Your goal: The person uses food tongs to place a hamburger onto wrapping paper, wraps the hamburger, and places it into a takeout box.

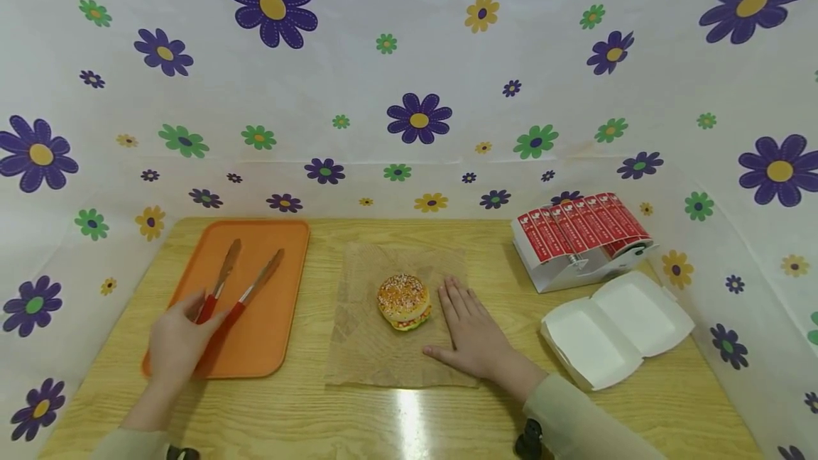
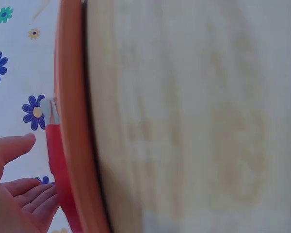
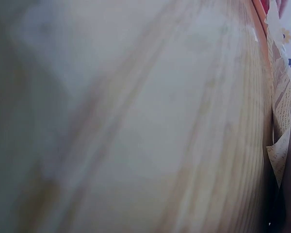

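My left hand (image 1: 182,336) reaches over the orange tray (image 1: 275,346), thumb and fingers spread around the red handles of a pair of metal tongs (image 1: 258,281). The two arms of the tongs lie apart in a V. In the left wrist view a gap shows between the thumb and the red handle (image 2: 58,165), while the fingertips overlap the handle. Flat, with fingers extended, my right hand (image 1: 473,336) rests at the right edge of a brown printed paper sheet (image 1: 364,368). Left of its fingers, a sesame-bun hamburger (image 1: 404,302) sits mid-sheet.
At the right lies an opened white clamshell box (image 1: 588,346). Behind it stands a white holder with a row of red-labelled packets (image 1: 575,226). A flowered white cloth (image 1: 358,91) hangs around the back and sides of the wooden table (image 1: 313,417).
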Demonstrator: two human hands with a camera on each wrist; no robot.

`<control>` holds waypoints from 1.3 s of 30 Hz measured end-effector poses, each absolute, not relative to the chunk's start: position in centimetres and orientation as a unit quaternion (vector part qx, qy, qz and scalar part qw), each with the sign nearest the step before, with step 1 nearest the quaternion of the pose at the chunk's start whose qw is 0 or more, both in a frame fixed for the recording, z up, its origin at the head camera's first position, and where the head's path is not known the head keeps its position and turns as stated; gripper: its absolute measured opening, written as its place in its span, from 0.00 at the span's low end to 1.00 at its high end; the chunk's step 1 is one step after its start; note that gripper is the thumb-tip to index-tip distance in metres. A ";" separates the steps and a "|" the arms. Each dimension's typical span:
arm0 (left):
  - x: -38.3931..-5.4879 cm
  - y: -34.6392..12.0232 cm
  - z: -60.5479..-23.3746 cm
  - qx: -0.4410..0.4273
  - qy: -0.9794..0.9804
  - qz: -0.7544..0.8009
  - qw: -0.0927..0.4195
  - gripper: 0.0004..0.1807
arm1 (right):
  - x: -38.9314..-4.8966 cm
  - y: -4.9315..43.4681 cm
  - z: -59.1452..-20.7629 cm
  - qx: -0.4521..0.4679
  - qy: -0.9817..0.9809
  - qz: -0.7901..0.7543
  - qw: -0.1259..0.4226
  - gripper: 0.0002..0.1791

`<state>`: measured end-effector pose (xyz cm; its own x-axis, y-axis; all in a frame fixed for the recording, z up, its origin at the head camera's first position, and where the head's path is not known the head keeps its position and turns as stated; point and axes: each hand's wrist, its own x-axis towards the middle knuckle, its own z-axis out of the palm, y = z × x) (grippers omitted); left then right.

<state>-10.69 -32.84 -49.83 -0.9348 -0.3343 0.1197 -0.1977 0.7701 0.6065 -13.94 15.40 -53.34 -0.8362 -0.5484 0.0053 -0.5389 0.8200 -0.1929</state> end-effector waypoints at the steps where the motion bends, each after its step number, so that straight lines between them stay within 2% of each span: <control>1: -10.8 -32.7 -49.6 0.140 -0.934 -0.308 0.118 0.33 | -14.0 15.4 -53.4 -0.284 0.954 -0.093 0.027 0.63; 7: -11.6 -31.0 -48.4 0.118 -0.923 -0.338 0.142 0.26 | -14.1 15.5 -53.5 -0.283 0.955 -0.084 0.032 0.63; 15: -13.9 -27.1 -48.4 0.054 -0.903 -0.399 0.148 0.20 | -14.1 15.5 -53.2 -0.285 0.955 -0.078 0.029 0.62; 24: -16.8 -22.5 -48.9 0.052 -0.891 -0.439 0.105 0.18 | -14.0 15.5 -53.3 -0.283 0.955 -0.080 0.033 0.63; 28: -17.6 -20.7 -48.9 0.052 -0.885 -0.457 0.068 0.20 | -14.1 15.5 -53.4 -0.284 0.955 -0.079 0.031 0.63; 39: -19.5 -18.0 -50.9 0.055 -0.877 -0.477 0.004 0.20 | -14.0 15.7 -53.6 -0.289 0.952 -0.102 0.018 0.63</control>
<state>-19.55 -18.01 -50.87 -0.9939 -0.1004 -0.0461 -0.0933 0.5384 0.8375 -14.01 15.67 -53.57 -0.8327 -0.5531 0.0252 -0.5458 0.8125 -0.2048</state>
